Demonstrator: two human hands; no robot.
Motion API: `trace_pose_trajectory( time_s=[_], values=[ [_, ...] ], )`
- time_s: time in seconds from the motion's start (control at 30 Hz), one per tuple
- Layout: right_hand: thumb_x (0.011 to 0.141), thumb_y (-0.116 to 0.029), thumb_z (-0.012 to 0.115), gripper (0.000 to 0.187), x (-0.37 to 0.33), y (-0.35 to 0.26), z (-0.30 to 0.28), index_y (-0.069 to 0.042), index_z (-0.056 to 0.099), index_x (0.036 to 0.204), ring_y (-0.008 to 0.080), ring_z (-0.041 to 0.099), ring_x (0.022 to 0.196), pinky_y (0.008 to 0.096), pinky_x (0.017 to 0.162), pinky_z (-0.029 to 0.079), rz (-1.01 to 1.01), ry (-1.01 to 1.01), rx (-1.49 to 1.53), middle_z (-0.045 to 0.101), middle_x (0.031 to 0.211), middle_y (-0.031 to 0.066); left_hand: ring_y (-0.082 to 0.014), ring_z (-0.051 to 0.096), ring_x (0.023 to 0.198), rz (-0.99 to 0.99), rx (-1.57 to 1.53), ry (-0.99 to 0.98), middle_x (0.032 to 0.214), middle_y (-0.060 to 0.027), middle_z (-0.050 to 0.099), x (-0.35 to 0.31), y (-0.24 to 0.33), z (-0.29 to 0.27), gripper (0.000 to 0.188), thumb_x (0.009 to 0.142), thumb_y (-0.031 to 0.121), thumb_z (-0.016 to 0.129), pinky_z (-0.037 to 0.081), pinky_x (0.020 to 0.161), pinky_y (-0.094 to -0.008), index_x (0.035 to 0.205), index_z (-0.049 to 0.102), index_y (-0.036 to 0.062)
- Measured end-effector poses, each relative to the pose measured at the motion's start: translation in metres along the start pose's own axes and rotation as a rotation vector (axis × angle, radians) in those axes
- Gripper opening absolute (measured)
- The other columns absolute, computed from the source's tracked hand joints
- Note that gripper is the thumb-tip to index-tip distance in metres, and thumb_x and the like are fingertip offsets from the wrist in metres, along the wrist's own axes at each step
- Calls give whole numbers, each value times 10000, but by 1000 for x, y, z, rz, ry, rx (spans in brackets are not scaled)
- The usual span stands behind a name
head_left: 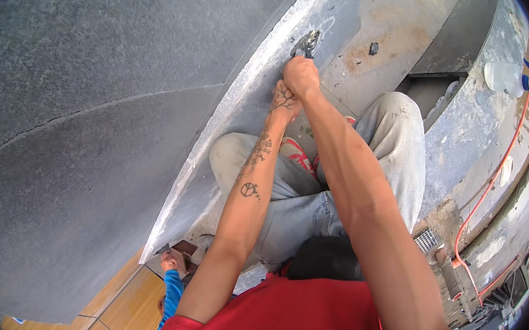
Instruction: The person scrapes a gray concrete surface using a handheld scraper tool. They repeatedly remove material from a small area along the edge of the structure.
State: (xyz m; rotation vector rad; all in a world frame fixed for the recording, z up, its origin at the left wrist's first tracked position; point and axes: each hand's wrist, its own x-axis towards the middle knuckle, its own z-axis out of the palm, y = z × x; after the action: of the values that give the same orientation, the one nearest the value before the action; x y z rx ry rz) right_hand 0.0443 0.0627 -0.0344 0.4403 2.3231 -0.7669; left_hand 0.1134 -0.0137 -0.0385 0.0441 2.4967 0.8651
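Both of my arms reach forward to the side face of a large grey slab (103,147) with a pale, rough edge. My right hand (302,75) is closed in a fist around a small dark tool (302,53), whose kind I cannot make out. The tool's tip meets a rough, broken patch (311,39) on the slab's side. Just below, my left hand (286,100) is closed and pressed against the right one. What lies inside its fingers is hidden.
My bent legs (393,127) are between the slab and a grey curved block (471,130). A clear plastic bottle (503,78) and an orange cord (502,172) lie at right. Another person's hand (169,260), blue-sleeved, is at the slab's lower end. A dark chunk (374,48) sits ahead.
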Motion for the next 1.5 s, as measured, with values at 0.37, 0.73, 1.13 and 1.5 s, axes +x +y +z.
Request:
trace_pose_trajectory(
  time_s=[0.37, 0.73, 1.13, 1.5],
  values=[
    [859, -130, 593, 272, 6, 1, -12, 41, 713, 1033, 330, 668, 1085, 379, 894, 553, 41, -71, 104, 687, 1122, 231, -386, 687, 831, -106, -50, 173, 826, -201, 702, 13, 0, 8, 215, 854, 203, 635, 562, 725, -429, 843, 700, -2],
    [871, -178, 565, 334, 52, 42, 32, 46, 692, 1083, 377, 638, 1117, 394, 950, 521, -37, -35, 135, 641, 1201, 264, -374, 692, 903, -151, 83, 29, 905, -196, 714, 22, 10, 9, 231, 860, 228, 643, 567, 784, -440, 898, 729, 17],
    [865, -201, 569, 274, 68, 82, 31, -48, 759, 988, 277, 698, 1025, 411, 856, 558, 20, -500, -131, 720, 1091, 145, -362, 636, 1117, -455, 220, -320, 1175, -205, 669, 37, 35, 16, 371, 911, 345, 599, 538, 916, -442, 1119, 708, 58],
    [940, -235, 501, 383, 9, 112, 74, 99, 688, 940, 404, 685, 916, 433, 824, 512, 187, -31, 970, 692, 943, 292, -431, 671, 910, -172, 324, -94, 938, -232, 695, -8, 23, 41, 389, 919, 305, 502, 531, 786, -481, 1080, 604, -34]
  ],
)
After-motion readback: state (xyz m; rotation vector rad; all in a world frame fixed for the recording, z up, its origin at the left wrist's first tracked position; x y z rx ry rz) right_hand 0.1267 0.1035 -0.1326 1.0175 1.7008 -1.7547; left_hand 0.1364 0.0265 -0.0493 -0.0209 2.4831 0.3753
